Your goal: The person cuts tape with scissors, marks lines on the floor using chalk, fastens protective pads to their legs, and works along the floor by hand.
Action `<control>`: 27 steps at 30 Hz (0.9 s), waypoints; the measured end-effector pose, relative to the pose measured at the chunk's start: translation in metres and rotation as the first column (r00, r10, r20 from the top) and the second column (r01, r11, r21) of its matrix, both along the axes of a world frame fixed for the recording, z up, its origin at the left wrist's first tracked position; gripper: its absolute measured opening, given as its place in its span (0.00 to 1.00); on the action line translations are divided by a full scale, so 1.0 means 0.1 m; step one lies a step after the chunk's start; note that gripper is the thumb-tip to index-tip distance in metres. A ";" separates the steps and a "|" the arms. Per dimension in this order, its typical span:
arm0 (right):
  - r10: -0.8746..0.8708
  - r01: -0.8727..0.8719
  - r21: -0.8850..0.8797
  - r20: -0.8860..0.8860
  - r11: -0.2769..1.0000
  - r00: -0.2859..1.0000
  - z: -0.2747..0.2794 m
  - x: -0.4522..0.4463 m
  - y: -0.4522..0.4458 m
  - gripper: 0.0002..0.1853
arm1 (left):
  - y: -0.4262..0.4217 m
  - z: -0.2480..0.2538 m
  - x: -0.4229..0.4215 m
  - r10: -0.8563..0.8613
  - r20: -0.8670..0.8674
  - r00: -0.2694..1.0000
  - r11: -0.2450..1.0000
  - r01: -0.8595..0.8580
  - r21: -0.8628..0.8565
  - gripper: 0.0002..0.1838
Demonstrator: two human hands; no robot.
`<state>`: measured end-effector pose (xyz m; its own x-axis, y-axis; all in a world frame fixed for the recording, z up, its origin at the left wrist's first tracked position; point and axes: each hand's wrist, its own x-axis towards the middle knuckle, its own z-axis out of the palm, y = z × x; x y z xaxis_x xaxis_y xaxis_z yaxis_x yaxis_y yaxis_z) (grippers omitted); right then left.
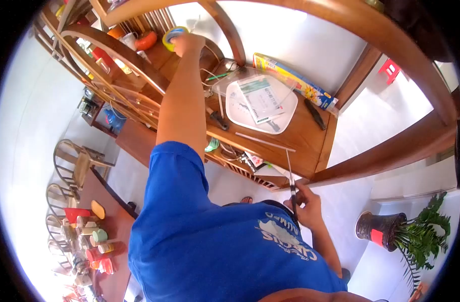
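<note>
In upper left, L hand touches yellow roll, can't tell if gripped; R hand, right of ctr, grips black-handled tool.

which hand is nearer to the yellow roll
Left: the left hand is right at the yellow roll, touching it; the right hand is far off, close to the body.

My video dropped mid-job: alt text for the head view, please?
The left hand reaches to a yellow roll on a wooden unit; the right hand holds a slim tool. Between them lies a white tray bearing printed paper.
</note>
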<state>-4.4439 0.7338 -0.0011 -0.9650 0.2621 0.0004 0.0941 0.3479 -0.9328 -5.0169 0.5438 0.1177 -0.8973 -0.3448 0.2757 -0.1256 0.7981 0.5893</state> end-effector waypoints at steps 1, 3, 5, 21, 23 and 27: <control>-0.006 0.006 0.006 0.014 1.000 1.000 0.03 0.02 0.01 0.35 | -0.02 -0.02 -0.12 0.035 0.038 0.999 0.999 -0.034 -0.024 0.30; -0.026 0.026 0.003 0.052 1.000 0.998 0.04 0.07 0.02 0.37 | -0.09 -0.09 -0.34 0.033 0.081 0.996 0.993 -0.023 -0.117 0.31; -0.051 0.049 0.024 0.080 0.998 0.995 0.10 0.09 0.02 0.39 | -0.08 -0.08 -0.45 0.041 0.108 0.993 0.990 -0.025 -0.142 0.30; -0.097 0.098 -0.067 0.009 0.993 0.995 0.14 0.04 0.04 0.33 | 0.01 0.15 -0.28 0.154 0.004 0.988 0.987 -0.154 0.039 0.32; -0.095 0.095 -0.117 0.006 0.989 0.995 0.12 0.00 0.06 0.32 | 0.07 0.15 -0.16 0.135 -0.061 0.989 0.984 -0.126 0.125 0.29; -0.019 0.009 -0.071 -0.136 0.997 0.991 0.14 -0.13 0.07 0.27 | 0.16 0.16 0.70 -0.063 -0.229 0.971 0.947 0.131 0.294 0.20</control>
